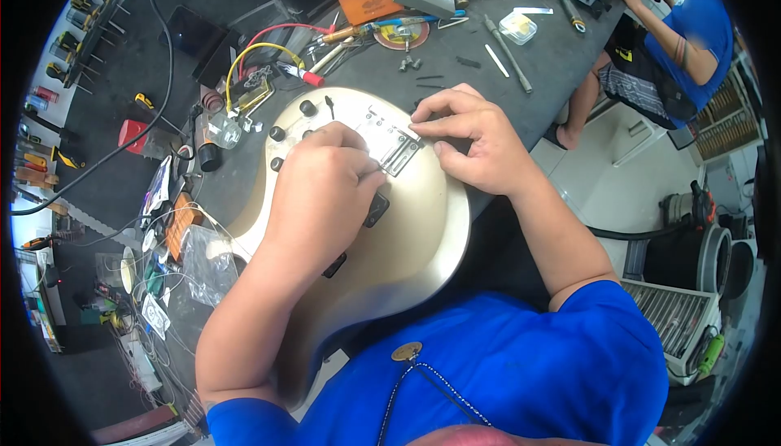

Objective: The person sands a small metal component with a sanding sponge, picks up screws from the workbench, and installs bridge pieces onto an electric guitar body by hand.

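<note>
A cream guitar body (407,259) lies at the table edge, in front of my chest. Near its upper end is a metal bridge (400,153) with small parts. My left hand (329,174) rests over the body at the bridge's left side, fingers curled together; whatever they hold is hidden. At the bridge's right edge, my right hand (468,133) has its thumb apart from the index finger, with nothing visible between them. Black knobs (277,134) sit left of the bridge. Dark pickups (376,210) show beside my left wrist.
Pliers, cables and an orange block (368,7) lie at the table's back. A metal rod (508,54) and small plastic box (518,28) are beyond my right hand. Wires and a plastic bag (210,263) lie left. A co-worker (691,47) sits at the upper right.
</note>
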Demonstrator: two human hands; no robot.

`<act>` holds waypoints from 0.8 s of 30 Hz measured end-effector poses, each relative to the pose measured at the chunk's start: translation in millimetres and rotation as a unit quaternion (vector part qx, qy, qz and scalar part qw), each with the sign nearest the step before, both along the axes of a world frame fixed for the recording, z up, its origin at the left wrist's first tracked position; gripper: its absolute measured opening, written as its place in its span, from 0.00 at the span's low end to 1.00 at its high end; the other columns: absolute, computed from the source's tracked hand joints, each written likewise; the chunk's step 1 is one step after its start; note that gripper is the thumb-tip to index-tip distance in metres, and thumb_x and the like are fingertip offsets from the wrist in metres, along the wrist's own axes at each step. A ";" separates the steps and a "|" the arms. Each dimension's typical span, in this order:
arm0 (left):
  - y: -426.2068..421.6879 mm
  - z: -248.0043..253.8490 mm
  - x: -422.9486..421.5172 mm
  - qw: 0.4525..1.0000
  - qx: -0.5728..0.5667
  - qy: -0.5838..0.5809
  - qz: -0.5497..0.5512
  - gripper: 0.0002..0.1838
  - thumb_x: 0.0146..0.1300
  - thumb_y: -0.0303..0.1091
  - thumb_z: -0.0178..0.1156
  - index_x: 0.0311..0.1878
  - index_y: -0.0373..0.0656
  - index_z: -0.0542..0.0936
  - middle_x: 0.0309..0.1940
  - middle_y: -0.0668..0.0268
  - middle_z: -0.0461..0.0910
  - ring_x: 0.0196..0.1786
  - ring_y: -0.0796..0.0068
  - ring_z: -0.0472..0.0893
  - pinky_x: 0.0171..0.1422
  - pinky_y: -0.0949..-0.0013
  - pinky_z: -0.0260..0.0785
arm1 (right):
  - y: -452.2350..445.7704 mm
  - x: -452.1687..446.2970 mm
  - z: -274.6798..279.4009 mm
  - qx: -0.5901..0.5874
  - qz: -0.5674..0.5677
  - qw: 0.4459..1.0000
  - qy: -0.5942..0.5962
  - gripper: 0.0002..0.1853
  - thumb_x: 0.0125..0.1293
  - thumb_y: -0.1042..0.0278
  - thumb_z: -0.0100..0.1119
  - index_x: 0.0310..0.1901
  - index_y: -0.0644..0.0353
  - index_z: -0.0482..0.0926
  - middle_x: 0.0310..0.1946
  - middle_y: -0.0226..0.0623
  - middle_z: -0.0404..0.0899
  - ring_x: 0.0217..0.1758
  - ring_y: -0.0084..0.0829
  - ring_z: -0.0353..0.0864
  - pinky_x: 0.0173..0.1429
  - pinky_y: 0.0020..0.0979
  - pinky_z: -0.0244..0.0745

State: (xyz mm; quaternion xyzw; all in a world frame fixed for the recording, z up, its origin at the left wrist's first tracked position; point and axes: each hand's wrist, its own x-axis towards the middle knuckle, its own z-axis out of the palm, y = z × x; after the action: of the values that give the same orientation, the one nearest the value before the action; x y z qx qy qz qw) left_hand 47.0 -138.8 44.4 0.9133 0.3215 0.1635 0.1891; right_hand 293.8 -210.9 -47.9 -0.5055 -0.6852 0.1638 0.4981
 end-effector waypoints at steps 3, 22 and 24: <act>-4.9 -4.3 3.8 1.000 0.008 -0.006 0.004 0.07 0.60 0.25 0.79 0.42 0.36 0.96 0.44 0.58 0.91 0.46 0.55 0.90 0.55 0.56 0.83 | -0.1 0.0 0.8 -0.002 0.001 1.000 0.000 0.19 0.59 0.76 0.68 0.52 0.60 0.97 0.56 0.34 0.91 0.61 0.41 0.83 0.70 0.41 0.80; -7.8 -30.9 31.2 0.997 0.043 -0.056 0.033 0.06 0.65 0.26 0.75 0.41 0.33 0.95 0.48 0.53 0.91 0.47 0.49 0.91 0.58 0.51 0.83 | -0.2 -1.0 1.9 -0.001 0.009 1.000 -0.006 0.20 0.58 0.77 0.68 0.53 0.62 0.96 0.56 0.36 0.91 0.62 0.41 0.84 0.71 0.41 0.79; -5.6 -35.2 31.7 0.996 0.049 -0.063 0.030 0.06 0.65 0.26 0.75 0.41 0.33 0.94 0.48 0.53 0.91 0.47 0.50 0.91 0.58 0.52 0.83 | -0.6 -1.3 4.4 -0.007 0.009 1.000 -0.006 0.20 0.58 0.78 0.68 0.53 0.62 0.96 0.56 0.36 0.91 0.62 0.41 0.84 0.71 0.41 0.79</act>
State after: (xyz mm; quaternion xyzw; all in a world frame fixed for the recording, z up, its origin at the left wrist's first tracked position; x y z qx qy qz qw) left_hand 78.7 -144.4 9.2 0.8994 0.3279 0.2419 0.1585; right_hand 292.6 -211.4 -43.5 -0.5042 -0.6914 0.1701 0.4886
